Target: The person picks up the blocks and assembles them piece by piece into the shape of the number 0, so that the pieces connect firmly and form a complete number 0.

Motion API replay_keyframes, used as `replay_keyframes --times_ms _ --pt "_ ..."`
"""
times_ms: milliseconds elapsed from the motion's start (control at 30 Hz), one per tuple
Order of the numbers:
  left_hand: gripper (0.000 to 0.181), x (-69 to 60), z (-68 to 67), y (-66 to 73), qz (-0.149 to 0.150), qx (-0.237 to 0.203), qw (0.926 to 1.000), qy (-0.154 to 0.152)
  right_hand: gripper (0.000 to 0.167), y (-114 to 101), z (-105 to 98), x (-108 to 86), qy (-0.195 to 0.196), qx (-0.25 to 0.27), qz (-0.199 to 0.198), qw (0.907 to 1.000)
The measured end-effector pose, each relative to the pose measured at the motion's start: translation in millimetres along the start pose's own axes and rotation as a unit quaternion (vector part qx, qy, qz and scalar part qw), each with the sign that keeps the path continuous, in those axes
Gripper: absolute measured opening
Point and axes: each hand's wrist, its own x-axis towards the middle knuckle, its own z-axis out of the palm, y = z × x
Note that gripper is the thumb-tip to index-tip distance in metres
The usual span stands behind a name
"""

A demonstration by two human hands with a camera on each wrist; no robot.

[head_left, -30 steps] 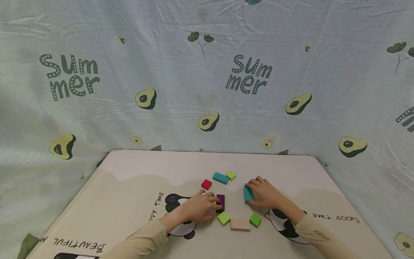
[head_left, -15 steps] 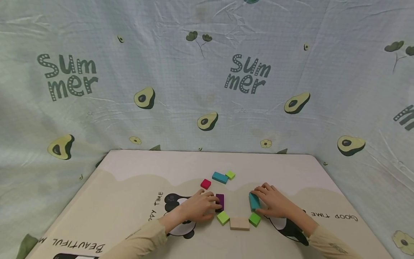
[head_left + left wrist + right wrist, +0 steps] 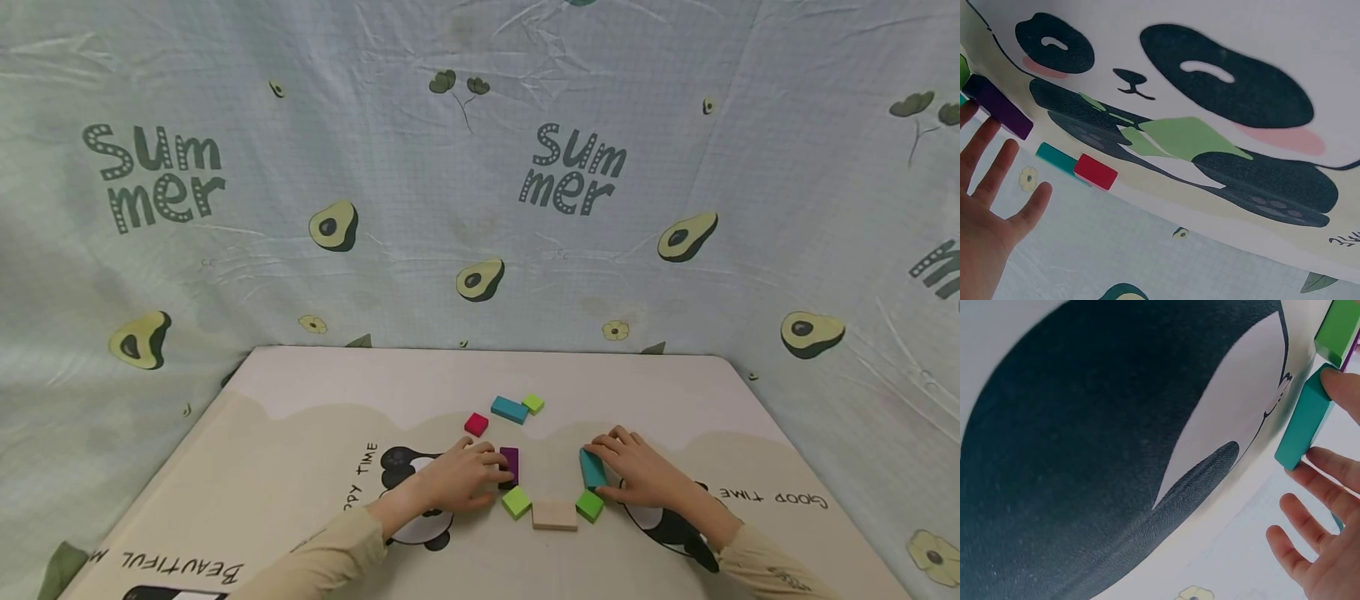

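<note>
My right hand (image 3: 637, 468) holds a teal block (image 3: 592, 468) lengthwise, the thumb at its near end and fingertips at its far end. In the right wrist view, the teal block (image 3: 1307, 419) lies close to a green block (image 3: 1337, 331). My left hand (image 3: 463, 478) rests its fingertips against a purple block (image 3: 510, 467), its fingers spread in the left wrist view. A light green block (image 3: 517, 502), a plain wooden block (image 3: 555, 516) and the green block (image 3: 589, 505) form a curve between the hands.
Beyond the left hand lie a red block (image 3: 476, 424), a blue block (image 3: 510, 409) and a small lime block (image 3: 533, 403). The table (image 3: 315, 392) has printed pandas and lettering. A curtain (image 3: 405, 167) with avocado prints hangs behind it.
My right hand has drawn the teal block nearer and to the right, up to the green block, tilting it slightly. My left hand has stayed at the purple block.
</note>
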Motion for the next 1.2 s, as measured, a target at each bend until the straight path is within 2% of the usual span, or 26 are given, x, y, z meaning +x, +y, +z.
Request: replay_keyframes --times_ms 367,633,900,1200 --pt "0.034 0.0 -0.3 0.2 0.0 -0.008 1.0 0.002 0.057 -0.5 3.5 0.4 -0.012 0.001 0.004 0.9999" --pt "0.033 -0.5 1.6 -0.7 0.015 -0.005 0.9995 0.029 0.056 -1.2 4.9 -0.4 -0.011 0.005 0.003 0.9999" --pt "0.033 -1.5 -1.3 1.0 0.003 -0.011 0.9999 0.005 0.053 -1.8 4.9 -0.5 -0.004 0.019 -0.005 0.9998" --pt "0.034 -1.6 -1.4 0.6 -0.001 -0.022 0.9998 0.001 0.052 -2.1 4.7 -0.4 -0.002 0.021 -0.001 0.9998"
